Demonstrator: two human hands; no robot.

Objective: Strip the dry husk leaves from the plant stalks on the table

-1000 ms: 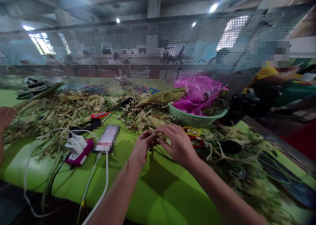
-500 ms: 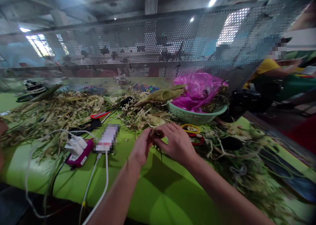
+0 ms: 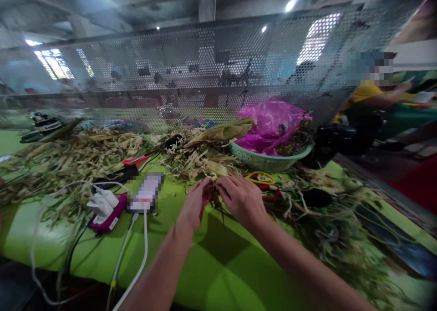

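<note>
Pinched closed, the grip of both the left hand (image 3: 194,206) and the right hand (image 3: 244,199) has hold of a small brown plant bundle (image 3: 216,201) near the centre of the frame, its loose ends hanging over the green tabletop (image 3: 211,283); fingers hide most of it. Just above the hands in the frame lie dry husks (image 3: 218,165). A phone (image 3: 148,190) and a purple power block (image 3: 114,216) sit left of centre. Right of centre, a pale green basket (image 3: 269,162) holds a pink bag (image 3: 273,122). At upper right is a person in yellow (image 3: 367,93).
</note>
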